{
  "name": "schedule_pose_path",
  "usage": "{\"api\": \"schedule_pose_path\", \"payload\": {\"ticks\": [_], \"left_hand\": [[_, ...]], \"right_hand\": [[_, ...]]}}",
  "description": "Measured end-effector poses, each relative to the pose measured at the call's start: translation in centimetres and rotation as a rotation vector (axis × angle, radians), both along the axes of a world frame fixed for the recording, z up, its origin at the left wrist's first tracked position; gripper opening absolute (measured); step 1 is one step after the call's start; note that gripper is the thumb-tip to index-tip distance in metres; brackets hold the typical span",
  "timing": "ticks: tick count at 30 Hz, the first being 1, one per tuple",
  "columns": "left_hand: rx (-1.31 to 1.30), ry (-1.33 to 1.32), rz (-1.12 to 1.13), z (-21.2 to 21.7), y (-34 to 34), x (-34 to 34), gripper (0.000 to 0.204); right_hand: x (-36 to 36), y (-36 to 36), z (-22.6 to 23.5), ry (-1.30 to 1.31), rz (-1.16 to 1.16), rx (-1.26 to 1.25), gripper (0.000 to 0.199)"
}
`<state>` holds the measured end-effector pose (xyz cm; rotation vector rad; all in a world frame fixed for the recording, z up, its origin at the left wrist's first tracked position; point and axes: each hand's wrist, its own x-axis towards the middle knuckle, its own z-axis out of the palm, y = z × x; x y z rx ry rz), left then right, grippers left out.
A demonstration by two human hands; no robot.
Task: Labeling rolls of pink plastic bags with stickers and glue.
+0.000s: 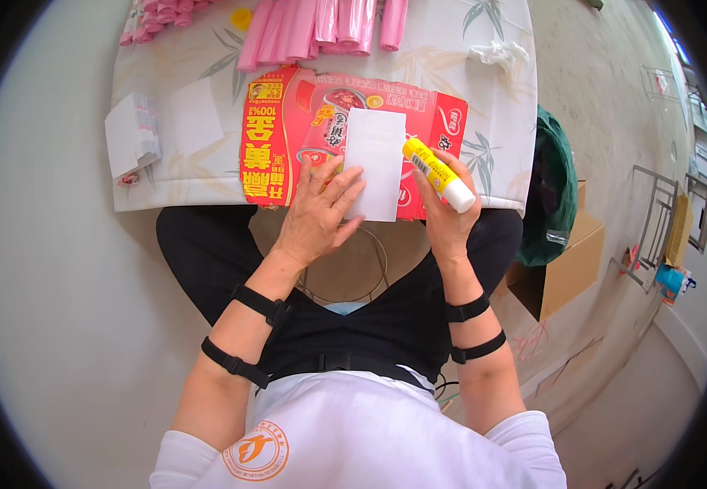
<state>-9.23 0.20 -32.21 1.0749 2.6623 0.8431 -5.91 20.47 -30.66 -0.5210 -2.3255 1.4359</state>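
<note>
A white sheet of paper lies upright on a flattened red printed cardboard piece, its near end reaching the table's front edge. My left hand rests with spread fingers on the cardboard and the paper's left edge, pressing rather than gripping. In my right hand is a yellow glue stick with a white end, held slanted. Its far tip is at the paper's right edge; whether it touches the paper, I cannot tell.
Pink rolls lie across the table's far side. A stack of white papers sits at the left, a crumpled white piece at the far right. Right of the table are a green bag and an open cardboard box.
</note>
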Motion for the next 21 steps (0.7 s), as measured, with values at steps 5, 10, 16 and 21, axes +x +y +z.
{"api": "schedule_pose_path", "payload": {"ticks": [5,10,16,21], "left_hand": [[-0.044,0.034,-0.022,-0.1,0.1,0.0,0.063],[-0.044,0.087,0.008,-0.7,0.4,0.2,0.062],[-0.02,0.188,0.029,-1.7,0.6,0.8,0.053],[-0.035,0.214,0.042,-1.5,0.7,1.0,0.053]], "right_hand": [[0.9,-0.9,0.6,-0.051,-0.097,-0.214,0.033],[0.8,-0.4,0.2,-0.022,-0.094,-0.227,0.034],[0.8,-0.6,0.2,-0.054,-0.103,-0.246,0.034],[1.3,-0.4,-0.3,-0.086,-0.11,-0.223,0.032]]}}
